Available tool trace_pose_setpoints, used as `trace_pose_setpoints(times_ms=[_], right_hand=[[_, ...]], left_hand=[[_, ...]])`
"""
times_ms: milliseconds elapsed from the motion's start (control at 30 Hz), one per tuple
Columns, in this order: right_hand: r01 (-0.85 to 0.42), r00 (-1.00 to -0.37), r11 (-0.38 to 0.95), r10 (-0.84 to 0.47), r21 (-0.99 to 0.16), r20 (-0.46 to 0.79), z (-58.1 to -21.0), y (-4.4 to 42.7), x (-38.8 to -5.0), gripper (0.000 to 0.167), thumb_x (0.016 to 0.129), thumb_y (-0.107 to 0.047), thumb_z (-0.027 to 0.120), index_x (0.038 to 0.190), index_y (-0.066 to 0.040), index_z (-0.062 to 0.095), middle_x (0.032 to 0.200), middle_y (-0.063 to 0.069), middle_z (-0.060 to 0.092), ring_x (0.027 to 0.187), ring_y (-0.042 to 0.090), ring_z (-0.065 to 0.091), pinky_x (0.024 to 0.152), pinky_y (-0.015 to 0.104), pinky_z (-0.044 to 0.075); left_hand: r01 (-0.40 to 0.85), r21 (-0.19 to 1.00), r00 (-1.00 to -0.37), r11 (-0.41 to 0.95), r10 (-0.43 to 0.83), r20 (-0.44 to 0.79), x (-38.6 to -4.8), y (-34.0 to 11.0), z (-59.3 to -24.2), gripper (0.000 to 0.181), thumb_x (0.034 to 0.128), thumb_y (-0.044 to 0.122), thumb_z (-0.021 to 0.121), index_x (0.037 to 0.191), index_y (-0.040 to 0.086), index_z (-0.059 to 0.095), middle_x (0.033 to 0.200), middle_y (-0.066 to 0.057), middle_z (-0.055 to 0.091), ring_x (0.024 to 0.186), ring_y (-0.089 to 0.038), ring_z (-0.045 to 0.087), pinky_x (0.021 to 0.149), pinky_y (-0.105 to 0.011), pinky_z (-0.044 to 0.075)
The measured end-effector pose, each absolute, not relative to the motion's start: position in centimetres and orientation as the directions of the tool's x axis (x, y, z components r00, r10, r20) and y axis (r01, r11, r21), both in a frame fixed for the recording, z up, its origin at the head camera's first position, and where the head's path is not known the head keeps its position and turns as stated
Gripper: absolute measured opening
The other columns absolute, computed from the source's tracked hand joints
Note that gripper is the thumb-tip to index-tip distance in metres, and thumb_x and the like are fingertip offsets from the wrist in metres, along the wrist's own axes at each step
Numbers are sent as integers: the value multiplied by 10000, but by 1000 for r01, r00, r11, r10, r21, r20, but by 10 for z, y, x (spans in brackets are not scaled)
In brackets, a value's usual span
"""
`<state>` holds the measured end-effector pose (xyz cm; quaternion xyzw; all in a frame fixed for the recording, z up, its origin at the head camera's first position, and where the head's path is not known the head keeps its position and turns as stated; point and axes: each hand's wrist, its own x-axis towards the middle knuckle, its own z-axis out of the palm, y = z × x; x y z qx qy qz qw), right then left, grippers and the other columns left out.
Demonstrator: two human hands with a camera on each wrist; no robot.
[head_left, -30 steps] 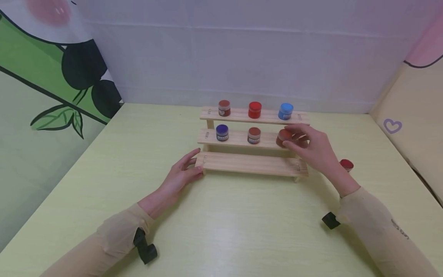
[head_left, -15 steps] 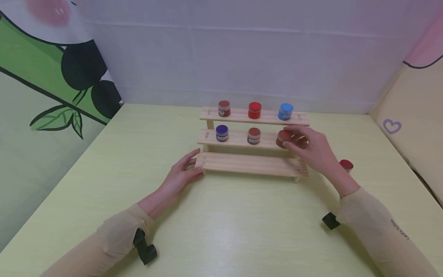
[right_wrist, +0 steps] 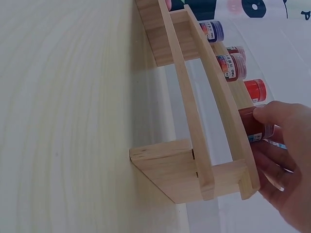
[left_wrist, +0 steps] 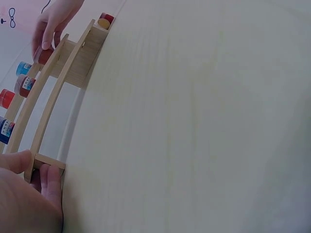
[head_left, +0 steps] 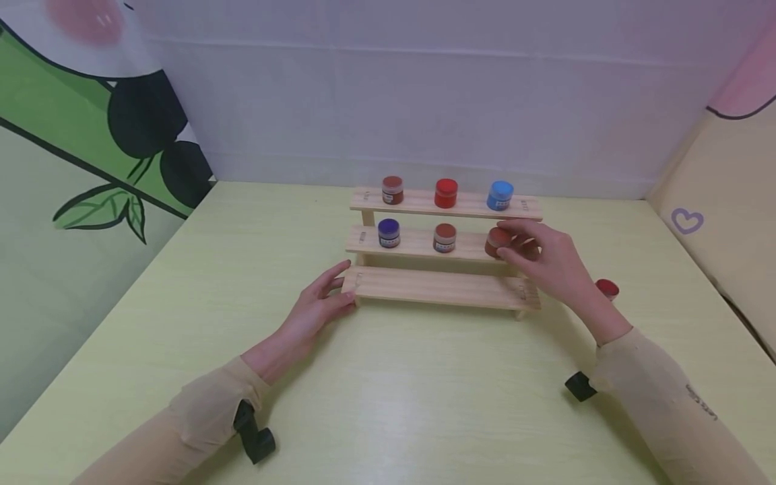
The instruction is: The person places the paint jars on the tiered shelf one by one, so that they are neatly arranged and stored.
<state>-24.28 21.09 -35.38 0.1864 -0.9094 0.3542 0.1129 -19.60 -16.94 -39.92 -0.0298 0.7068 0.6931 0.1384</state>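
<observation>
A three-tier wooden rack (head_left: 439, 286) stands on the table with small paint jars on its upper two tiers. My right hand (head_left: 548, 259) pinches a brown-red paint jar (head_left: 496, 242) at the right end of the middle tier. In the right wrist view that paint jar (right_wrist: 252, 125) sits upright on the shelf between thumb and fingers. My left hand (head_left: 315, 303) holds the left end of the lowest tier, its thumb in front. Left of the pinched jar stand a brown-red jar (head_left: 445, 238) and a dark blue jar (head_left: 389, 233).
On the top tier are a brown jar (head_left: 393, 190), a red jar (head_left: 446, 193) and a light blue jar (head_left: 500, 195). Another red-topped jar (head_left: 607, 289) is on the table right of the rack, partly hidden by my right forearm. A pale wall (head_left: 424, 114) rises behind.
Almost nothing moves. The jar in my right hand shifts very slightly to the right on the middle tier; the left hand stays put.
</observation>
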Motion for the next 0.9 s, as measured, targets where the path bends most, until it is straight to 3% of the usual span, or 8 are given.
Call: trace_pose_setpoints(times_ms=[333,900], right_hand=[[-441,-893,676,-259,-591,369,-355,214,-243,458,890,-96,727,1330,-136,608,1091,56,714,898,208,667,779,119,536],[-457,-886,663,-278,-593,371,-352,214,-241,435,906,-112,712,1327,-108,604,1091,93,710,904,230,668,776,115,529]], left_hand=[[-236,971,-960,34,144,-239,-195,-169,-398,630,993,69,547,1554,238,315,1453,-146,406,1047,-94,612,982,-224,551],[-248,968,-957,35,143,-251,-194,-170,-397,630,994,84,552,1554,250,315,1467,-145,403,1048,-87,611,983,-215,547]])
